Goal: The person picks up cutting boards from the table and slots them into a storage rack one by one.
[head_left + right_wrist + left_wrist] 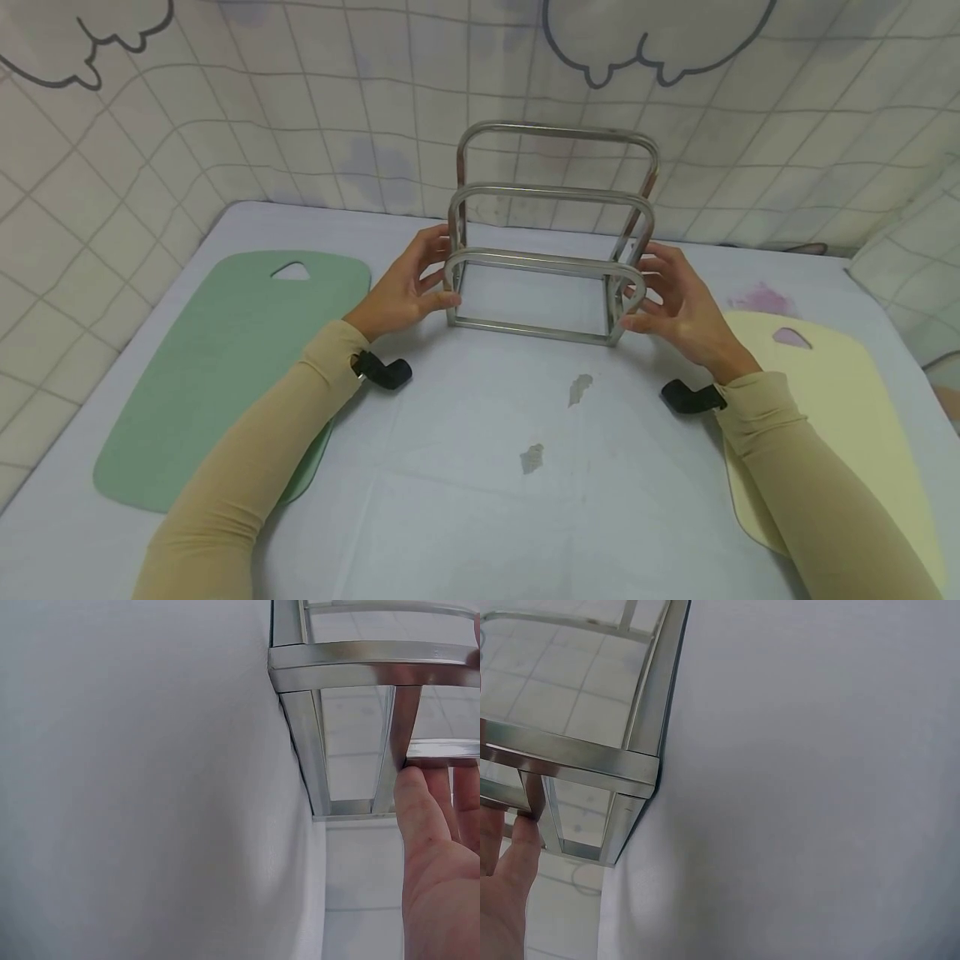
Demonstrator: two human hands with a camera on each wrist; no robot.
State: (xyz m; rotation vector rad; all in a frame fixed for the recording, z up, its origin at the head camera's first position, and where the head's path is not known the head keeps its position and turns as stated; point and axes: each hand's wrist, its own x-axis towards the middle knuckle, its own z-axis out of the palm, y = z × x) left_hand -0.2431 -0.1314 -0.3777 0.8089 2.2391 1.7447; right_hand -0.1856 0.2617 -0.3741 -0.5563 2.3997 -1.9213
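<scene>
Steel rack point(551, 258), three hoops rising in steps toward the back, stands upright on the pale table cover point(465, 492), centre, near the tiled backdrop. Its long axis runs left to right, squarely across the person's front.

Left hand point(405, 292) is at the rack's left end, right hand point(678, 308) at the right end; the rack lies between them, about equally near to both. Both forearms angle inward from the near corners, wrists just off the cover.

Left: thumb at the lowest front hoop's corner, fingers curled round the upright behind it. Left wrist view confirms a fingertip point(525, 832) on the bar. Right: thumb point(420, 802) pressed under the crossbar, fingers bent around the end post. Both hands grip the frame, neither fully clenched.

Green cutting board point(225, 358) lies flat left of the rack, yellow cutting board point(840, 408) flat to the right, both well apart from it.
</scene>
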